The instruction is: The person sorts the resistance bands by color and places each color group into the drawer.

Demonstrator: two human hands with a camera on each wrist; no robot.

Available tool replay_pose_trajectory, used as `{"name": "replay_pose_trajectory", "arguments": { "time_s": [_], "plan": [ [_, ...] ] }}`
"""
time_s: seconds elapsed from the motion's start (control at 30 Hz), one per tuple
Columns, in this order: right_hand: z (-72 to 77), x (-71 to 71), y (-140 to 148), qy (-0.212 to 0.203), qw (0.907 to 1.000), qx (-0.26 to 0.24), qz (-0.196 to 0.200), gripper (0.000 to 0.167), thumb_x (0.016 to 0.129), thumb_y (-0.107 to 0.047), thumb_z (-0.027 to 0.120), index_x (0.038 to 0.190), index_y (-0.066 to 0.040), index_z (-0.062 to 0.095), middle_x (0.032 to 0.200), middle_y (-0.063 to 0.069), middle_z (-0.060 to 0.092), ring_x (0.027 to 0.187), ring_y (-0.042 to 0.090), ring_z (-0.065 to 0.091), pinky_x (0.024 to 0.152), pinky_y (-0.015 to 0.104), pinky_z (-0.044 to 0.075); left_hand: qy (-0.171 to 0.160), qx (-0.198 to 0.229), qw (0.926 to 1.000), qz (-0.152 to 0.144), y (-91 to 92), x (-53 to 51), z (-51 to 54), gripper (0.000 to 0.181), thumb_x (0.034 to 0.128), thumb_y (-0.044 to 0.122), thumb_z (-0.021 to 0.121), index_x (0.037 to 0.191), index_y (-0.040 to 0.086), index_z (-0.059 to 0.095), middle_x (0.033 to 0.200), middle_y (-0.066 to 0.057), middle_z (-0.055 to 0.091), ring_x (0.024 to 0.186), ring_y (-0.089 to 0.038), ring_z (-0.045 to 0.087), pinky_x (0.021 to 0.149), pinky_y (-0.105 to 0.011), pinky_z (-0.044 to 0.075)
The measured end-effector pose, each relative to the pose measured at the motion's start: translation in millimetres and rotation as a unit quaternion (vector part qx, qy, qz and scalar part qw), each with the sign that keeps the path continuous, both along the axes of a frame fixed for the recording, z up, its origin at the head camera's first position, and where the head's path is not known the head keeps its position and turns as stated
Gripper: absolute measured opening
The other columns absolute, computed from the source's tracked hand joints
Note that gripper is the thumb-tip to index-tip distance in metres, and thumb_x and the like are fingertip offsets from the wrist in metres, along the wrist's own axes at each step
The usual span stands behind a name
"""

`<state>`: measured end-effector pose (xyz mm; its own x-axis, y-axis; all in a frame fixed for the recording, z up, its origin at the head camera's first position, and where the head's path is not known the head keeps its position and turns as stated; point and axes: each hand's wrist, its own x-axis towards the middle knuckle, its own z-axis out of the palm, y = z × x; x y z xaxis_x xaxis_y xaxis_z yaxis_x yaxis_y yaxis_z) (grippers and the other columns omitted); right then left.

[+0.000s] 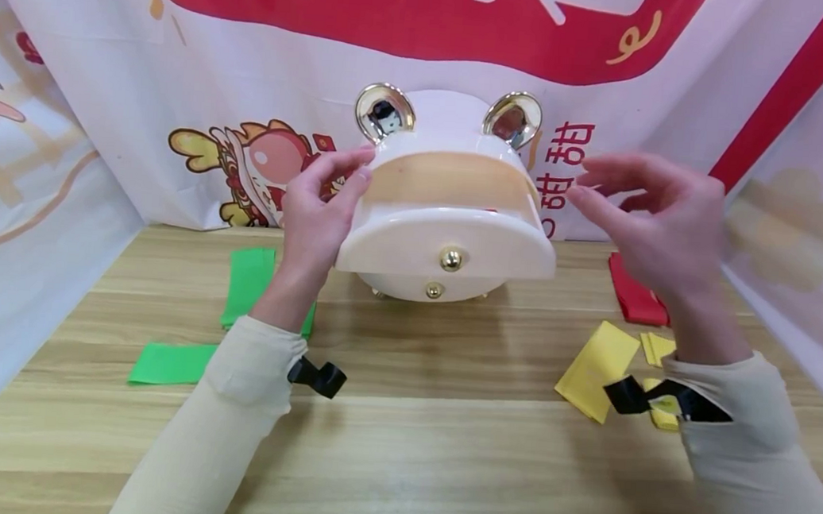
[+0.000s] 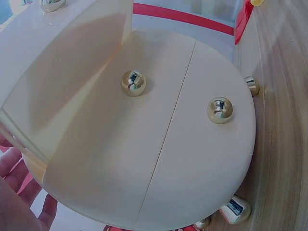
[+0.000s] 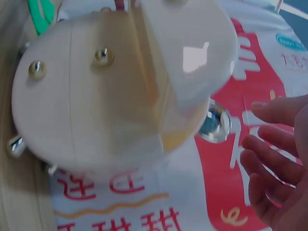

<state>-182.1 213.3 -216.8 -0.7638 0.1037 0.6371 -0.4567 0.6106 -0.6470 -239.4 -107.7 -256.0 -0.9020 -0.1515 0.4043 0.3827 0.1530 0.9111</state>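
Note:
A glossy white rounded drawer cabinet [image 1: 443, 116] with gold ear-like rings stands at the table's back. Its top drawer [image 1: 412, 241] sticks out towards me, with a gold ball knob [image 1: 452, 258] on its front. Two more gold knobs show on closed drawer fronts in the left wrist view. My left hand [image 1: 322, 203] rests at the cabinet's left side, its thumb and fingers near the open drawer's edge and loosely bent. To the right, apart from the cabinet, my right hand [image 1: 665, 219] hovers with relaxed fingers [image 3: 274, 149] and nothing between them.
Green strips [image 1: 249, 285] lie on the table [image 1: 425, 465] at left. Yellow strips [image 1: 599, 370] and a red folded strip [image 1: 634, 292] lie at right, partly behind my right arm. A printed cloth [image 1: 310, 67] hangs close behind the cabinet and along both sides.

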Motion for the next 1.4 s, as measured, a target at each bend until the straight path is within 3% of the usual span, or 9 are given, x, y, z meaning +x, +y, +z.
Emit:
{"name": "replay_pose_trajectory", "arguments": {
  "time_s": [0.3,0.57,0.8,1.07,1.4],
  "plan": [
    [-22.4,-4.8,54,-0.079,0.9964,0.02,0.02,0.046,0.092,-0.024,0.083,0.137,-0.022,0.071,0.121,-0.016,0.073,0.102,0.004,0.068,0.078,0.008,0.053,-0.002,-0.001,1.0,0.003,-0.8,0.4,2.4,0.026,0.104,0.029,0.068,0.127,0.023,0.077,0.138,0.011,0.072,0.127,-0.005,0.061,0.095,-0.025,0.056],
    [-42.3,-7.0,96,-0.103,0.9923,-0.005,0.069,0.048,0.094,-0.007,0.078,0.141,-0.013,0.068,0.124,-0.008,0.073,0.103,0.008,0.069,0.078,0.008,0.055,-0.013,0.0,0.9999,0.002,-0.4,1.4,2.3,0.027,0.1044,0.031,0.067,0.128,0.024,0.077,0.139,0.011,0.071,0.126,-0.006,0.061,0.096,-0.026,0.058],
    [-61.3,-10.1,128,-0.162,0.9829,-0.026,0.083,0.044,0.097,-0.004,0.073,0.141,-0.01,0.066,0.125,-0.011,0.074,0.105,0.004,0.071,0.079,0.01,0.058,-0.014,0.0,0.9999,0.003,0.3,1.6,1.0,0.027,0.1044,0.031,0.067,0.128,0.024,0.077,0.138,0.011,0.071,0.125,-0.006,0.062,0.095,-0.026,0.059],
    [-89.2,-16.7,156,-0.283,0.9584,0.005,0.036,0.044,0.1,-0.026,0.074,0.142,-0.014,0.065,0.118,-0.028,0.069,0.099,-0.003,0.069,0.077,0.015,0.059,-0.009,0.002,0.9999,0.007,-2.4,1.6,-0.2,0.026,0.1043,0.029,0.067,0.128,0.024,0.077,0.138,0.01,0.072,0.124,-0.007,0.062,0.093,-0.024,0.059],
    [-121.9,-25.0,184,-0.317,0.948,0.021,0.02,0.039,0.099,-0.026,0.077,0.136,-0.016,0.071,0.115,-0.034,0.063,0.105,-0.004,0.06,0.077,0.015,0.058,0.001,0.006,1.0,-0.001,-0.6,0.0,-1.7,0.025,0.1047,0.025,0.067,0.128,0.021,0.077,0.138,0.008,0.072,0.124,-0.007,0.063,0.091,-0.022,0.057]
  ]
}}
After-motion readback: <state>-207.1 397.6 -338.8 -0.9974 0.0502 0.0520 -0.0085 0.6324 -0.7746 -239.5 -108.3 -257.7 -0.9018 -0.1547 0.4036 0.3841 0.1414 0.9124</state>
